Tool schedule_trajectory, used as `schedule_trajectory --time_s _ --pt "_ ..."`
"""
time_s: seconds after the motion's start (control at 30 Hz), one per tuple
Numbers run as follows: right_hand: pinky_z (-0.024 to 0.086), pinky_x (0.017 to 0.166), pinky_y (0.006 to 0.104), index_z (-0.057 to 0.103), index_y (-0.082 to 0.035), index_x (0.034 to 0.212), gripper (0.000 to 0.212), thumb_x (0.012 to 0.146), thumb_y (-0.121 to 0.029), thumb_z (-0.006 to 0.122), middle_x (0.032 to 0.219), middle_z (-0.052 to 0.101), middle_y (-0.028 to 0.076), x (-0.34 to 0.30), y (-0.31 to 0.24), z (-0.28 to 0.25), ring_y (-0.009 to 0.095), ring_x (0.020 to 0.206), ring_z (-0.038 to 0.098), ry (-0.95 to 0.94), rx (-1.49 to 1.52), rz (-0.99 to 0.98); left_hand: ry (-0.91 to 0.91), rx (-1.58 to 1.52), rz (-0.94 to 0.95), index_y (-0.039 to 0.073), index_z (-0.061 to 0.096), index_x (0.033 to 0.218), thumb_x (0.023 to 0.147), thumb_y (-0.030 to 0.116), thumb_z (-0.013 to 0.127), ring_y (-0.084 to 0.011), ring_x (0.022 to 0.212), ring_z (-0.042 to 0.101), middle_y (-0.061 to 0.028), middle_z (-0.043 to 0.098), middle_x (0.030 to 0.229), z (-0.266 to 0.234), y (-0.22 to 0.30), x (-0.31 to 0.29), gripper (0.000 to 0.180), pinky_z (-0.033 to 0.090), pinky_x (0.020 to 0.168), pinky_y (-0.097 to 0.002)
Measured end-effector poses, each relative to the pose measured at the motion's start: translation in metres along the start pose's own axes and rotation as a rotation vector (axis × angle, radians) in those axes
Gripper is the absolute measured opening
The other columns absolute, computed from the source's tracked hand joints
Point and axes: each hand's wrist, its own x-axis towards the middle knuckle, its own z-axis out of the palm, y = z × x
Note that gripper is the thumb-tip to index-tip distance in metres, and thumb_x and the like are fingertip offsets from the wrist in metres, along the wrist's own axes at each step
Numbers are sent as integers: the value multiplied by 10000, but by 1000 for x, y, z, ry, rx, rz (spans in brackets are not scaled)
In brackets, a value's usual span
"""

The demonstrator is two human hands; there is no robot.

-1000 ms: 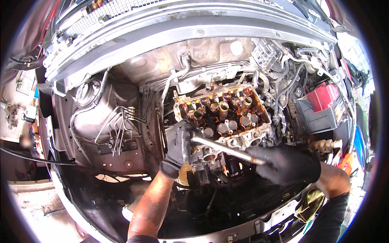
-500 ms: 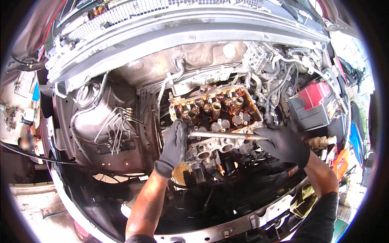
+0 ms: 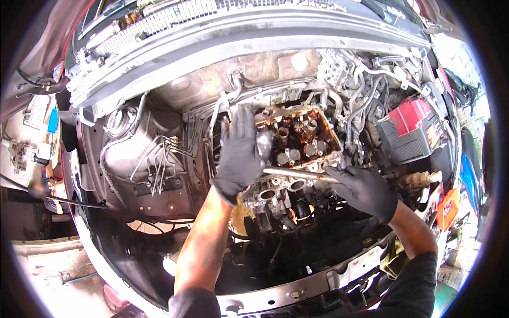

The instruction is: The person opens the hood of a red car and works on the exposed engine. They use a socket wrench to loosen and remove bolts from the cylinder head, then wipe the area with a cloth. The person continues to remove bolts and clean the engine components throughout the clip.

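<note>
The cylinder head lies uncovered in the engine bay, its oily brown inside showing several round tappets and tubes. My left hand, in a black glove, lies over its left end with fingers stretched toward the back, hiding that part. A long metal bar runs across the front of the head; its left end disappears beside my left palm. My right hand, gloved in black too, is closed round the bar's right end. Whatever the left end joins to is hidden.
A battery with a red top sits at the right. Thin metal pipes rise at the left. The front crossmember spans the near side. An orange object lies at the right edge, and hoses crowd the back right.
My left hand has moved away from me over the head's left end, and its fingers have straightened. My right hand stays on the bar, shifted slightly left.
</note>
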Motion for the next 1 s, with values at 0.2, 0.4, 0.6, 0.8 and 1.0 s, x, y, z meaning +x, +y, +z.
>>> schedule_trajectory --time_s 0.2,0.4,0.6,0.8,1.0 --pt "554 663 470 644 -129 1320 416 960 -335 665 895 689 164 -5 -6 -1 369 768 680 -47 78 101 -55 111 127 -41 190 1599 1051 521 418 -420 1556 182 -299 204 1652 -45 23 52 817 96 1243 -595" --pt "547 670 482 625 -90 1363 438 971 -284 659 934 676 210 -19 -5 12 395 769 681 13 219 74 -85 135 40 -36 334 1549 1027 530 477 -436 1529 253 -274 324 1616 5 3 18 783 161 1243 -555" --pt "544 638 486 674 -78 1214 398 929 -353 714 788 685 180 -27 23 12 384 708 688 7 205 110 -128 60 35 -13 631 1267 1041 355 536 -489 1354 452 -285 536 1429 2 11 11 442 342 1160 -500" --pt "517 549 480 701 -115 1020 352 888 -440 733 675 641 140 -31 49 25 369 604 659 179 -110 167 -202 -63 -60 2 731 839 1027 278 591 -389 925 643 -211 701 858 -9 17 11 362 462 910 -483" --pt "521 547 487 648 -87 797 262 851 -335 707 663 639 144 -1 74 32 371 590 654 292 -236 153 -96 -306 -376 -77 665 760 1043 340 618 -106 502 437 -119 502 508 0 17 -4 505 386 468 -371"
